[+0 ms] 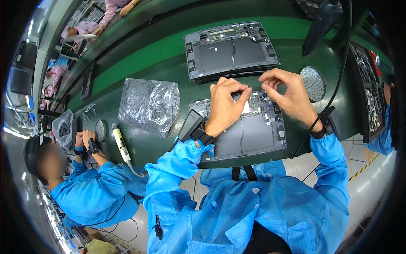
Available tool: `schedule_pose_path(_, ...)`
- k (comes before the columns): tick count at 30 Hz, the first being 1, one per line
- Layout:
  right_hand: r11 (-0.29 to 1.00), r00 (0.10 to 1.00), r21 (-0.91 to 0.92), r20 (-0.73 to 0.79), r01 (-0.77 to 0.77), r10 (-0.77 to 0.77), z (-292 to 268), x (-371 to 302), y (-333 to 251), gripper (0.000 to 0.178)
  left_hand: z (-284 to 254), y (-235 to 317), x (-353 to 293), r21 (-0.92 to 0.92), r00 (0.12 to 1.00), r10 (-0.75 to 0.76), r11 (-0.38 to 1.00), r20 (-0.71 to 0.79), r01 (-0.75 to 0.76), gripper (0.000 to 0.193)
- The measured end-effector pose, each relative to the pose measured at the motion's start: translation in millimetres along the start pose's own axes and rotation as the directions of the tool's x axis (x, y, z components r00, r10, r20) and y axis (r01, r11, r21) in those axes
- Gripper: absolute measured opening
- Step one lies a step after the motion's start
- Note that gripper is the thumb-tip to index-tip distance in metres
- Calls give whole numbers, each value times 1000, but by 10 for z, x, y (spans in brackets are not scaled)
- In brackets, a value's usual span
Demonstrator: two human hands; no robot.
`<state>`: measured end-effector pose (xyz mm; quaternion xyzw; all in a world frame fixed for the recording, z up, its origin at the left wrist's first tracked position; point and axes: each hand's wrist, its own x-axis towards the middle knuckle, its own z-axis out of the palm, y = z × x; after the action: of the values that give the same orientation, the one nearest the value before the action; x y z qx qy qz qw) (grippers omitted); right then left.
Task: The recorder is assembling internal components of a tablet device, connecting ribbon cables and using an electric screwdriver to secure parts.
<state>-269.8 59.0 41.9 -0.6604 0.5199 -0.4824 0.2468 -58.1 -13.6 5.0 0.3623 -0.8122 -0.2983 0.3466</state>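
An opened laptop base [258, 135] lies in front of me, its dark battery and green circuit board exposed. Over the board's far edge, my left hand [226, 101] pinches thumb and forefinger together on something dark and tiny. My right hand [292, 93] is beside it, thumb and forefinger curled almost together; anything between them is too small to make out. Part of the board is hidden beneath both hands. Just beyond them rests a stack of similar laptop bases [230, 51]. Both wrists wear black straps with box-shaped devices.
Left of the laptop lies a clear bag of dark parts [149, 106], then a pale electric screwdriver [122, 144]. A round metal dish [313, 84] stands at right, near a hanging black cable [344, 63] and a parts tray [370, 93]. A co-worker [93, 182] sits at left.
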Motion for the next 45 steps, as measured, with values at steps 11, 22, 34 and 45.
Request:
schedule_pose_path(11,989,989,-134,141,65,-46,184,148,-24,12,-20,-43,-52,-69,994,85,994,-62,-89,8)
schedule_pose_path(22,939,961,-262,220,224,-168,215,162,-38,13,-70,-11,-145,19,998,57,998,-40,-56,14)
schedule_pose_path(34,929,963,-314,242,194,-119,417,85,57,12,-338,-22,-473,233,969,247,941,16,-244,32)
schedule_pose_path(45,942,984,-322,170,98,-45,529,94,53,10,-333,-98,-486,183,966,258,950,1,-254,41)
